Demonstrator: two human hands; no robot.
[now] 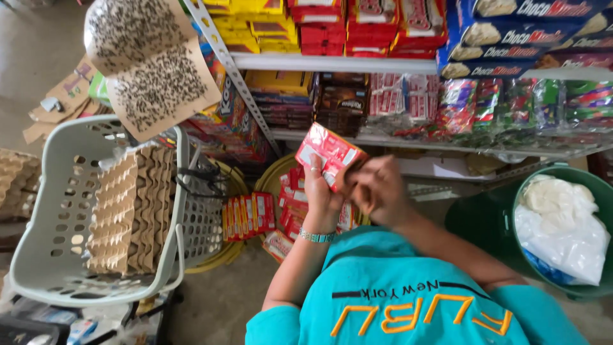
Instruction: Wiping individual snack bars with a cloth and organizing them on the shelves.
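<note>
Here, the shelves rise beyond the hands, stacked with yellow, red, brown and blue boxes and wrapped sweets. Well off to the side of the left hand sits a grey basket holding a stack of egg trays, with a speckled sticky sheet hanging above it. Off to the side of the right hand stands a green bucket filled with white bags. Under both hands lies a round yellow tray carrying red packets, some standing in a row, some lying loose. The red box is up in front of the person's chest, above that tray, held between the two hands. The left hand is closed around the box from beneath, fingers curled over its near edge, a beaded bracelet at the wrist. The right hand is bunched at the box's lower corner, fingertips touching it; whether it pinches a flap I cannot tell.
</note>
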